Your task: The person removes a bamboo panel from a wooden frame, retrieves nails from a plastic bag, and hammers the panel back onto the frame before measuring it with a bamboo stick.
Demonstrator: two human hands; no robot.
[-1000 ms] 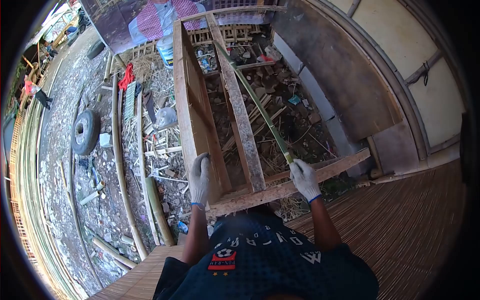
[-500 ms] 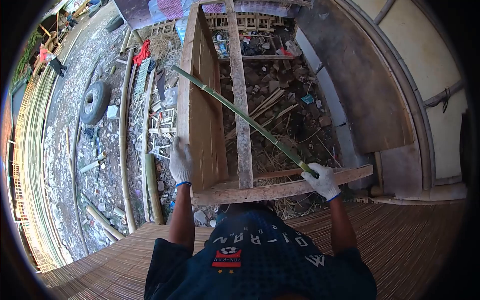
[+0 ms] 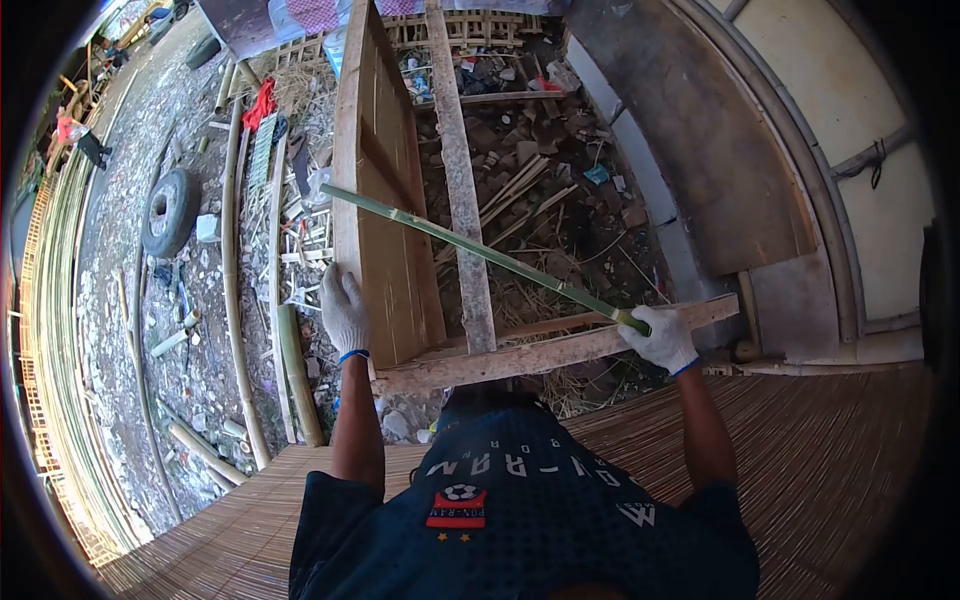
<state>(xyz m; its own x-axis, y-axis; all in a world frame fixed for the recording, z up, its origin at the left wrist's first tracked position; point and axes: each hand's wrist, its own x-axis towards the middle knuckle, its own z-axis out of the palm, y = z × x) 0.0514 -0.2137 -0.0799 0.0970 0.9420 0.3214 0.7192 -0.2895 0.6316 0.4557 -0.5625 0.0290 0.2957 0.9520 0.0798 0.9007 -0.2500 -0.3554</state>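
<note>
In a white glove, my right hand [image 3: 662, 338] is closed around the near end of a long green bamboo strip [image 3: 480, 250]. The strip slants up to the left, over a wooden crosspiece [image 3: 462, 190], its far end at the upright wooden board [image 3: 392, 240]. My left hand [image 3: 345, 312], also gloved, rests along the left edge of that board near the front corner; its fingers look extended and hold nothing visible. A front wooden beam [image 3: 540, 358] runs between my two hands.
A tyre [image 3: 171, 212], bamboo poles [image 3: 234, 270] and rubble lie on the ground at left. A person [image 3: 82, 138] is far off at upper left. Sticks and debris lie inside the frame. A brown panel [image 3: 700, 140] stands at right; a slatted mat [image 3: 800, 460] is nearest me.
The view has shifted slightly. My right hand has moved a little right with the bamboo strip, which now lies at a flatter angle. My left hand stays on the board's edge.
</note>
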